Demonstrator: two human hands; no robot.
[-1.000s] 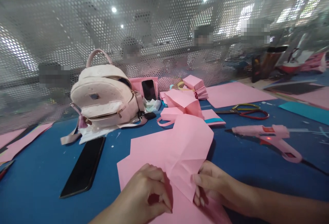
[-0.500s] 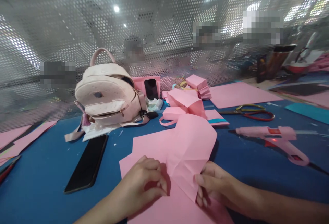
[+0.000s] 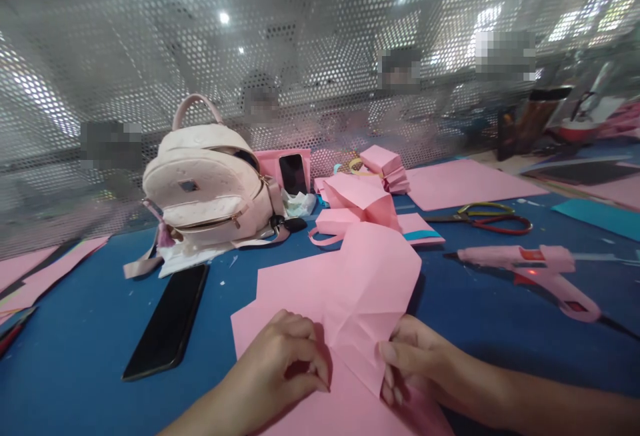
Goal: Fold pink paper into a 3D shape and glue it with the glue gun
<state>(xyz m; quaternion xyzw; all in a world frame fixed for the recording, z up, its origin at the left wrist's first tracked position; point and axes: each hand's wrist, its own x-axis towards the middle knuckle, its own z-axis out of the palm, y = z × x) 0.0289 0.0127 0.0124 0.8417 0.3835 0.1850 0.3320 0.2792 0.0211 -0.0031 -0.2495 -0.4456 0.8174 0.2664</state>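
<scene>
A large piece of pink paper (image 3: 293,286) lies in front of me, one part of it folded up into a creased, standing flap (image 3: 373,276). My right hand (image 3: 415,359) pinches the lower right edge of that flap between thumb and fingers. Curled up, my left hand (image 3: 293,359) rests on the paper just left of the crease, with thumb and fingertips drawn together against it; exactly what lies between those tips is hidden. Right of the paper lies a pink glue gun (image 3: 520,259) with a red light glowing. Behind it are scissors (image 3: 500,223) with red and yellow handles.
A pale backpack (image 3: 210,183) stands at the back left, a black phone (image 3: 167,323) lying before it. Another phone (image 3: 293,173) leans behind. Folded pink paper pieces (image 3: 360,199) are heaped beyond the flap. A perforated metal screen (image 3: 320,43) borders the blue table (image 3: 80,329).
The view has shifted very slightly. Both hands and the folded paper keep nearly the same positions, the left fingertips having moved a little to the right.
</scene>
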